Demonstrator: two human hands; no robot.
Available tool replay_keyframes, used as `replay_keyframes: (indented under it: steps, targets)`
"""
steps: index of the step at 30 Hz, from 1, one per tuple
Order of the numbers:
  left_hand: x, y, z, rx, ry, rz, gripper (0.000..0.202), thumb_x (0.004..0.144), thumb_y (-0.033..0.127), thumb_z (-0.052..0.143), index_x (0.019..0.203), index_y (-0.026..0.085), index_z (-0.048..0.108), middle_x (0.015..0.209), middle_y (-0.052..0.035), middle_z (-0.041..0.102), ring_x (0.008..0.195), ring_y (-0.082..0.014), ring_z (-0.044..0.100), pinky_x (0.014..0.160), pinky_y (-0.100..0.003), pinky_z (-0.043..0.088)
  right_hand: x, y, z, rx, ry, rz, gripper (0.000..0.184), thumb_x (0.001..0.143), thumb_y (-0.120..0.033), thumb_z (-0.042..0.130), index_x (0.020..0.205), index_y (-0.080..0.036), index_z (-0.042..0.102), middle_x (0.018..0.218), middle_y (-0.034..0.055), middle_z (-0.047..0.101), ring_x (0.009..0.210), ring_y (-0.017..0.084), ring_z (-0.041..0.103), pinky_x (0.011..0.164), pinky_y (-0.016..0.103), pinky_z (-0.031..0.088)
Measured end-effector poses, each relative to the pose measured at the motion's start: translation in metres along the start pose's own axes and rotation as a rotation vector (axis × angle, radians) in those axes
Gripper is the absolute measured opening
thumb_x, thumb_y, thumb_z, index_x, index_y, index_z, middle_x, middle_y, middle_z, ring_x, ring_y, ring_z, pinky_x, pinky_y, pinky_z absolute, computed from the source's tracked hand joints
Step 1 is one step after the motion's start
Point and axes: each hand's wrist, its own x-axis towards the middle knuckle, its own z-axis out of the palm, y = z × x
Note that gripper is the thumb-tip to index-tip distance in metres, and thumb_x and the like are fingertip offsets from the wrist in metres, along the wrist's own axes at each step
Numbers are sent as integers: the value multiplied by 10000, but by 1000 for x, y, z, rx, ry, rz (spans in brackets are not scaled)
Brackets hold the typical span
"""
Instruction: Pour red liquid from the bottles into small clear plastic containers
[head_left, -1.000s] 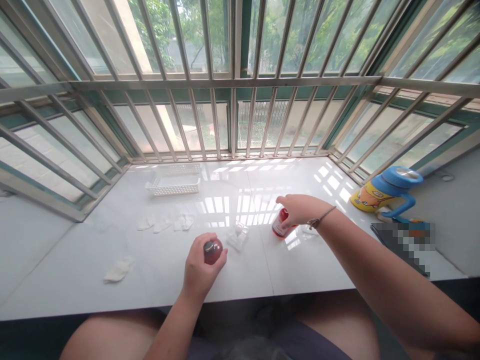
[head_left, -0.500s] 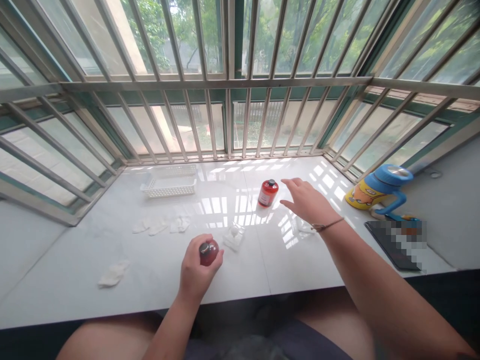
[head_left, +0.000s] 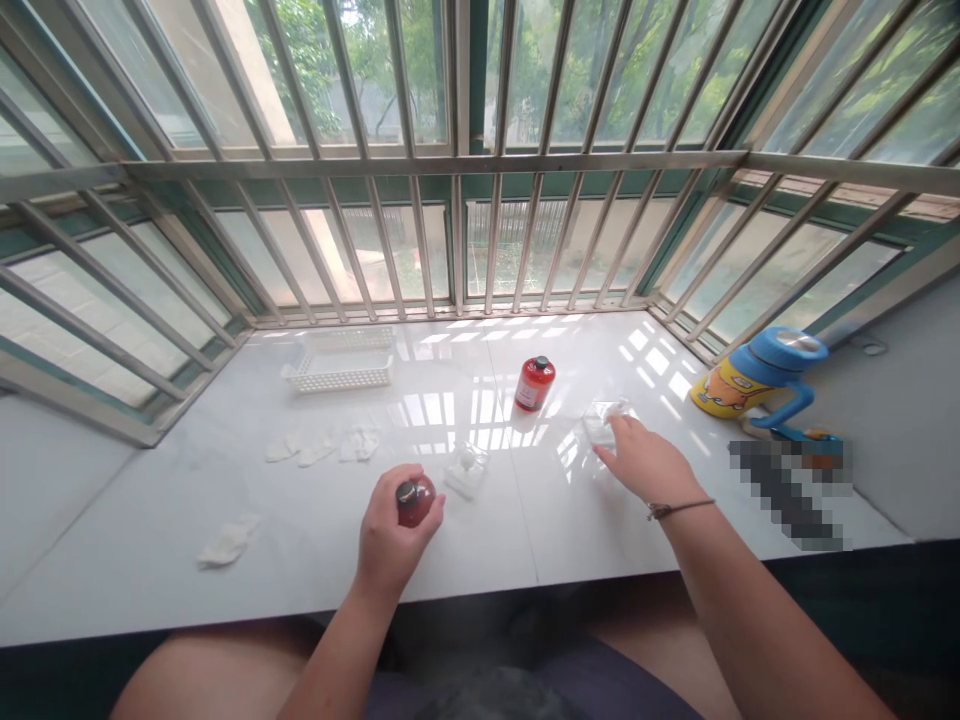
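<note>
My left hand is wrapped round a dark red bottle with a black cap near the counter's front edge. Farther right, my right hand is open, its thumb and fingertips apart beside a clear plastic packet. Whether the fingertips touch that packet I cannot tell. Between the hands and farther back, a bright red bottle with a black cap stands upright. A second clear packet with something white and round in it lies just right of my left hand.
A white perforated basket sits at the back left of the white counter. White crumpled pieces lie in front of it, and another white piece at front left. A blue and yellow flask stands far right. Window bars close off the back.
My right hand has moved away from the bright red bottle, toward me and right, down to the clear packet. My left hand keeps its hold on the dark red bottle.
</note>
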Motion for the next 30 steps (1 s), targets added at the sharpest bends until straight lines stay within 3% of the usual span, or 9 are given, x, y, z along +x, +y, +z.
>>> replay_keyframes:
  steps: [3,6,8,10,12,15,18,23,30]
  targets:
    - [0,-1,0,3,-1,-2,362,934,336,802,1253,262,646,1229,-81,712,1140,-280,723,1034,-454,627,11,-10,-1,45,38,-32,633,1018,-390,625,1596,-166,492,1687,258,449,1229,428,711,902,517,593]
    - [0,-1,0,2,-2,1,366,931,331,805,1254,263,646,1231,-79,712,1142,-279,724,1042,-456,625,3,-38,2,232,224,-166,511,1073,-357,536,1540,-148,543,1572,239,583,1296,430,668,1006,580,576]
    - [0,-1,1,0,0,-1,363,930,328,805,1250,263,648,1231,-76,713,1144,-277,726,1048,-454,624,-9,-67,10,352,313,-290,439,1116,-400,475,1474,-174,587,1451,188,679,1345,372,645,1114,552,546]
    - [0,0,1,3,1,-9,364,928,329,807,1249,265,650,1230,-74,714,1145,-275,727,1050,-449,623,-22,-101,22,424,312,-415,454,1104,-484,532,1474,-225,583,1469,140,678,1393,315,626,1180,485,530]
    - [0,0,1,9,2,-20,368,924,334,813,1248,266,652,1229,-73,714,1144,-275,727,1052,-451,622,-31,-137,35,628,275,-561,603,1059,-509,634,1559,-200,503,1544,175,623,1456,337,584,1230,535,494]
    - [0,1,1,1,-3,-34,379,920,342,818,1252,266,651,1235,-76,711,1153,-276,723,1060,-457,616,-34,-181,52,831,176,-563,817,957,-536,782,1619,-200,438,1609,197,563,1508,358,540,1257,569,466]
    - [0,1,0,-20,-16,-47,376,926,351,809,1257,265,651,1247,-79,710,1170,-275,722,1069,-460,612,-32,-207,60,933,127,-538,779,911,-480,837,1571,-232,506,1533,168,628,1434,343,615,1216,550,512]
    - [-1,4,-1,-53,-41,-122,408,902,353,829,1268,279,664,1263,-72,712,1186,-278,720,1079,-472,605,-44,-199,64,942,127,-557,636,944,-404,793,1517,-264,557,1486,134,664,1394,327,645,1194,541,533]
    - [2,14,-3,-133,-43,-228,301,863,343,852,1107,267,692,1298,-77,720,1228,-292,712,1095,-488,591,-76,-132,72,881,236,-427,589,995,-465,726,1515,-270,532,1471,135,659,1375,345,646,1177,580,543]
